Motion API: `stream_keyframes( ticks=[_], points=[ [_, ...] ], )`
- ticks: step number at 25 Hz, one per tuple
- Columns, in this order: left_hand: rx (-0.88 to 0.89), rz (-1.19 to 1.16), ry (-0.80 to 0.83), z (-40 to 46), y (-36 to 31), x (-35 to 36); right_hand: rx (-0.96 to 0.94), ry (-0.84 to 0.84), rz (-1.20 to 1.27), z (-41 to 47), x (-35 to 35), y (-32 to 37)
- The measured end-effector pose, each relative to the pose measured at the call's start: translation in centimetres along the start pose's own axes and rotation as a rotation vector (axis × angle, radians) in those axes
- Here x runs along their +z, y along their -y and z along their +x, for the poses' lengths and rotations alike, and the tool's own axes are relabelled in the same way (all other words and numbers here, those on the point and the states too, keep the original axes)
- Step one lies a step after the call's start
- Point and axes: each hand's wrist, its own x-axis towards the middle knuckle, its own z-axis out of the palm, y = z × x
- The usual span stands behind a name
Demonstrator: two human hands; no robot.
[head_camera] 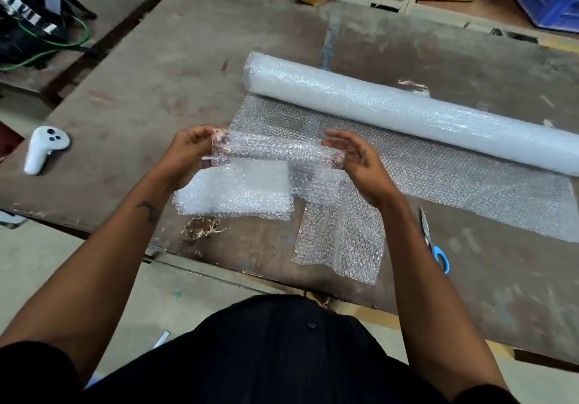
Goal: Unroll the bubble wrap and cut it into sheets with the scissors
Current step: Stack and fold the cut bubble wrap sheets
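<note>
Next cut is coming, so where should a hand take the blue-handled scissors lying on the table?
By the blue handle loops, coming from the near table edge with the right hand: the blue-handled scissors lie flat, blades pointing away toward the bubble wrap roll.

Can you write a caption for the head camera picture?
Both hands hold a cut bubble wrap sheet above the table.
</note>
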Motion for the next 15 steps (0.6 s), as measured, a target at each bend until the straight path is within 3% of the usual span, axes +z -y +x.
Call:
stream_keyframes(
  ticks=[4,7,10,15],
  points=[
    [-0.187,-0.072,0.052,0.3,0.4,-0.8,0.198,-0.086,0.256,1.2,0.6,-2.7],
    [-0.323,-0.082,0.018,0.9,1.1,-1.4,0.347,-0.188,0.342,1.9,1.8,-4.2],
    [-0.417,-0.091,0.005,1.1,2.0,-2.1,0.534,-0.158,0.354,2.4,3.2,-5.4],
    [-0.526,-0.036,-0.059,2.3,2.7,-4.1,0.530,-0.118,0.251,4.5,5.2,-6.2]
  ],
)
